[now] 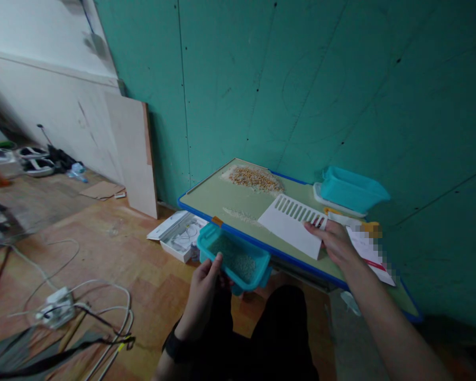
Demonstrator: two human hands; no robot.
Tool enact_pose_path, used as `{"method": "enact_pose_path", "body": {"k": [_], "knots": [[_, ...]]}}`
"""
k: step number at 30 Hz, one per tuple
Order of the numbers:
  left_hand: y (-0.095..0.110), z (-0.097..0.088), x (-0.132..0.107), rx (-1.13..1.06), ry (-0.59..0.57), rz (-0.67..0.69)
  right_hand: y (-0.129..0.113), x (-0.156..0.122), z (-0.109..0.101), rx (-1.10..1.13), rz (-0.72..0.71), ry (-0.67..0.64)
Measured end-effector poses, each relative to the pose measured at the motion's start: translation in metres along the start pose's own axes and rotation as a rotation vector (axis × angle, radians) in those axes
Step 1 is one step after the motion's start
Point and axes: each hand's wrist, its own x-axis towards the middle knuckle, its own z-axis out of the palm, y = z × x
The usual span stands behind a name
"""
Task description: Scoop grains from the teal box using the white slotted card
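My left hand (pixel 211 279) is closed on the near rim of a teal plastic bin (pixel 257 283), held just below the table's front edge. Some pale grains (pixel 244 266) lie inside the bin. In my right hand (pixel 335 241) is a white slotted card (pixel 287 227), gripped at its right end, its lower part over the tabletop. A thin streak of pale grains (pixel 241 215) lies to the left of the card. Farther back on the table (pixel 206 203) spreads a heap of yellow kernels mixed with pale grains (pixel 256 179).
A second teal bin (pixel 353 188) stands on a white lid at the table's back right, near a yellow-and-white cloth and a printed paper (pixel 367 251). An open white box (pixel 180 238) sits on the floor. Cables and a power strip (pixel 57 307) lie at left; a board (pixel 133 153) leans on the wall.
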Motion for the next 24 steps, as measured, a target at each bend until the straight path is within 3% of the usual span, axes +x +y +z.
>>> {"method": "enact_pose_path", "body": {"k": [7, 13, 19, 24], "knots": [[0.010, 0.007, 0.000, -0.017, 0.043, -0.047, -0.016, -0.015, 0.031, 0.024, 0.016, -0.098], [0.010, 0.005, 0.002, -0.013, 0.015, -0.082, -0.023, -0.013, 0.046, 0.028, 0.000, -0.132], [0.008, 0.003, 0.002, -0.026, 0.010, -0.081, -0.021, -0.015, 0.050, 0.074, 0.019, -0.148], [0.010, 0.000, 0.004, -0.032, 0.024, -0.075, -0.017, -0.010, 0.037, 0.080, -0.004, -0.071]]}}
